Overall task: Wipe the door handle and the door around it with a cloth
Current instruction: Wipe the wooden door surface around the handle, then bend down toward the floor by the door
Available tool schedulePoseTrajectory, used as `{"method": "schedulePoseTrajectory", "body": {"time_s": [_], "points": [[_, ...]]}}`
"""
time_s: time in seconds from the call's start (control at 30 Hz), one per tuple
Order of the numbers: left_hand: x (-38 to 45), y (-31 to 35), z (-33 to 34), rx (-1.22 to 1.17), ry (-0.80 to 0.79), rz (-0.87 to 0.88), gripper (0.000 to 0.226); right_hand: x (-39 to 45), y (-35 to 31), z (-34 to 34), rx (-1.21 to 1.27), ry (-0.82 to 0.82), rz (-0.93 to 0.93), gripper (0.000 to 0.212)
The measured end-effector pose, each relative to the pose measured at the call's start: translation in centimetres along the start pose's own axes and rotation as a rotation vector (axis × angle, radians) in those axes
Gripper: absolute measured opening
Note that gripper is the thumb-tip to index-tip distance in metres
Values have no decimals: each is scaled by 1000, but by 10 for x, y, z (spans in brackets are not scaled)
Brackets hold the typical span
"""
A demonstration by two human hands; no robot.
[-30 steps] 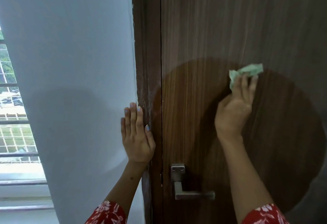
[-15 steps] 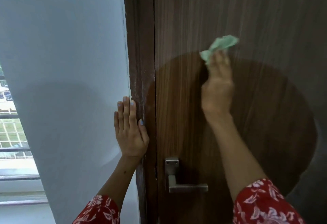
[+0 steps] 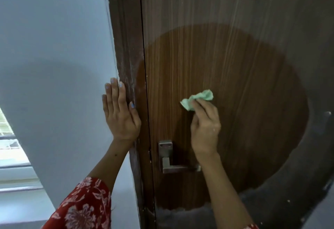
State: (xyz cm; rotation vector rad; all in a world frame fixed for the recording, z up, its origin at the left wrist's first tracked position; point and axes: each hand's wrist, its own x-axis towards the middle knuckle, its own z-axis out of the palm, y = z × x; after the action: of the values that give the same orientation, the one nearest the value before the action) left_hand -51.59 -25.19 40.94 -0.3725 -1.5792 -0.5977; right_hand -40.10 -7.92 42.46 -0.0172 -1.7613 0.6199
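The door [image 3: 226, 66] is brown wood-grain laminate, dusty and streaked outside a cleaner, darker round patch. The right hand [image 3: 205, 127] pinches a crumpled pale-green cloth [image 3: 197, 100] in curled fingers against that patch, above the handle [image 3: 173, 167], a brushed-metal lever on a rectangular plate whose free end is hidden behind the right wrist. The left hand [image 3: 120, 113], fingers straight and close together, lies flat where the smooth pale wall [image 3: 54, 48] meets the scuffed dark frame [image 3: 126, 48]. A red floral sleeve [image 3: 85, 209] covers the left forearm; a window [image 3: 10, 147] shows at far left.
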Motion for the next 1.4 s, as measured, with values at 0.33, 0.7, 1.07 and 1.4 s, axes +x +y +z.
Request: {"method": "schedulePoseTrajectory", "body": {"time_s": [0.33,0.7,1.07,1.4], "points": [[0,1,3,-12,35,17,50,-60,140,-39,6,212,752,21],[1,3,1,-30,19,1,49,-192,80,44,66,-168,1095,22],[4,5,-1,-46,-33,-41,49,-260,71,68,-214,-949,147,11],[-151,-19,-60,-220,-438,-164,50,-387,102,59,-497,-1345,577,17]]}}
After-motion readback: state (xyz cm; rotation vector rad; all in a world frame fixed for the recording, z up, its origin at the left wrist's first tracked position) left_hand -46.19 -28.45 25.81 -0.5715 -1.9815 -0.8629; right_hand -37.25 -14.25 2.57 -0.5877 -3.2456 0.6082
